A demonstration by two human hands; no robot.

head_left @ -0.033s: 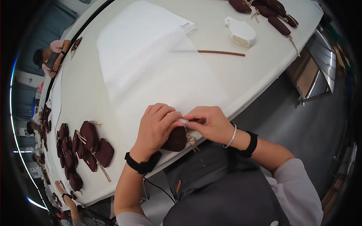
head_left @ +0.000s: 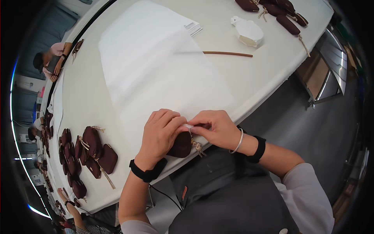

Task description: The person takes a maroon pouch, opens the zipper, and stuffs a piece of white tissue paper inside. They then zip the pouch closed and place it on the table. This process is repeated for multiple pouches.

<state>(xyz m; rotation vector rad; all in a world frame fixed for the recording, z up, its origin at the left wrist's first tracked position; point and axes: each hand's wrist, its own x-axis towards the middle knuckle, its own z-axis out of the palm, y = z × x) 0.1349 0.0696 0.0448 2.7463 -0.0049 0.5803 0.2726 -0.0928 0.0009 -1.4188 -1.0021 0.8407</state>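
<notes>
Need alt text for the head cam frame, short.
Seen from above, a person's left hand and right hand together hold a small dark maroon pouch with a gold zipper pull at the near edge of a white table. A large white sheet lies beyond the hands, and a pile of similar pouches sits to the left.

- The table (head_left: 97,89) is serving as the landmark; the big paper sheet (head_left: 156,74) is lying on its middle.
- The pouch (head_left: 181,145) is sitting on the table's near edge, just below the sheet, with the left hand (head_left: 160,134) and right hand (head_left: 216,128) meeting over it.
- A heap of pouches (head_left: 87,154) is lying on the table, left of the hands.
- A thin rod (head_left: 228,54) is lying right of the sheet, and a paper bundle (head_left: 248,32) is resting beyond it.
- More pouches (head_left: 278,11) are lying at the table's far right corner.
</notes>
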